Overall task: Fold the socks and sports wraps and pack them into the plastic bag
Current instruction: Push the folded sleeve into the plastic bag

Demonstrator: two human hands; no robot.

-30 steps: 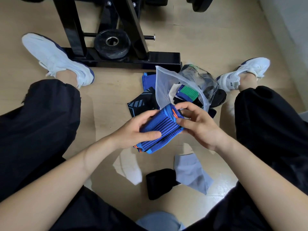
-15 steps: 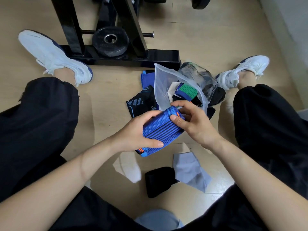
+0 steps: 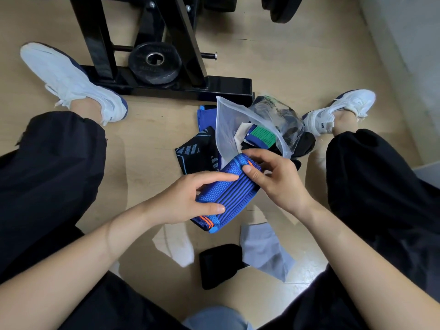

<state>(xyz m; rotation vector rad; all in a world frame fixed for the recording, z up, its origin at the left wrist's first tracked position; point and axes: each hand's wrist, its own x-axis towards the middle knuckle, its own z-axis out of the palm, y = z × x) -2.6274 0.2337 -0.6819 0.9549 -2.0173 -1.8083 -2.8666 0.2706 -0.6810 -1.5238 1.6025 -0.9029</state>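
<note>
A folded blue sports wrap [image 3: 229, 192] with orange marks is held above the floor between both hands. My left hand [image 3: 188, 198] grips its near end, thumb on top. My right hand [image 3: 271, 177] pinches its far end, just in front of the mouth of the clear plastic bag [image 3: 225, 129]. Inside the bag lie a green-and-blue item [image 3: 262, 136] and dark pieces. On the floor below my hands lie a white sock [image 3: 177, 246], a black sock [image 3: 220, 264] and a grey sock [image 3: 263, 251]. A black patterned wrap [image 3: 197, 151] and a blue one [image 3: 206, 116] lie left of the bag.
A black weight rack [image 3: 166, 86] with a weight plate [image 3: 154, 61] stands beyond the bag. My legs in black trousers and white shoes [image 3: 71, 82] flank the pile on both sides. A wall runs along the right.
The blue wrap has shifted slightly toward the bag's mouth. My right hand has moved from gripping its side to pinching its far end.
</note>
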